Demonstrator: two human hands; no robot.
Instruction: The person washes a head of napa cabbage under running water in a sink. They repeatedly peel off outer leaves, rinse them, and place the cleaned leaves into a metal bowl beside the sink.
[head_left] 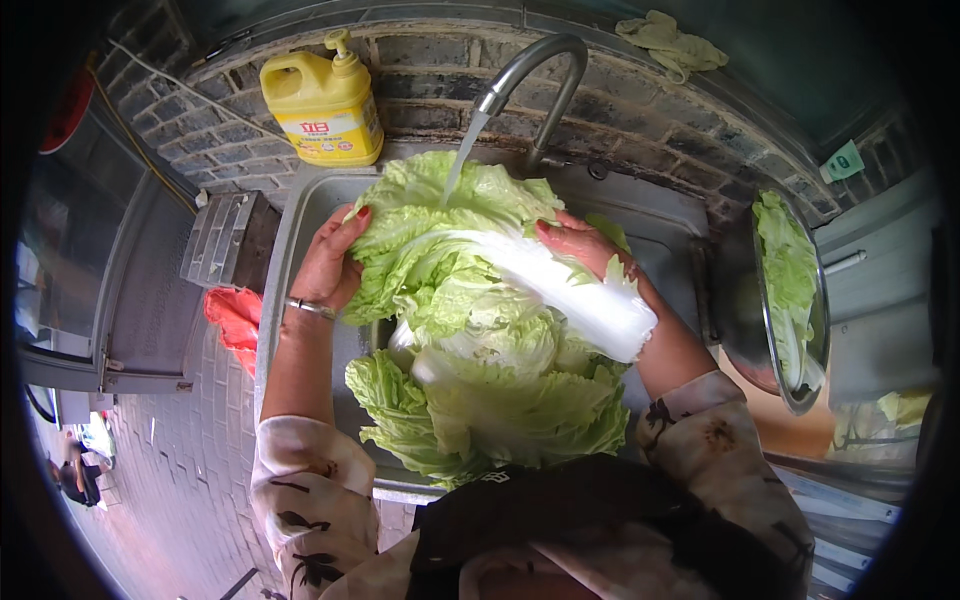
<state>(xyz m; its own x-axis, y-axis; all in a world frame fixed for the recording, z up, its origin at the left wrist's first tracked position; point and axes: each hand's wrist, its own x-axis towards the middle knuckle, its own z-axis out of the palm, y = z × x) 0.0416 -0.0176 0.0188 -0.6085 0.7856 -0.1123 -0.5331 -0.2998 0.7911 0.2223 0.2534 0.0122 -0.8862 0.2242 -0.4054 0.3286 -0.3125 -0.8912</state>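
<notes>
A large head of napa cabbage (pixel 480 340) with pale green leaves and white ribs fills the metal sink (pixel 300 215). Water runs from the curved steel faucet (pixel 535 75) onto an outer leaf (pixel 440 225) that both hands hold up. My left hand (pixel 328 265), with a bracelet at the wrist, grips the leaf's left edge. My right hand (pixel 585 245) grips the white rib on the right side. Loose leaves lie lower in the sink, near my body.
A yellow pump bottle (pixel 322 100) stands on the brick ledge behind the sink. A steel bowl (pixel 785 300) with washed leaves sits to the right. A red cloth (pixel 233 322) hangs left of the sink. A crumpled cloth (pixel 672 42) lies on the far ledge.
</notes>
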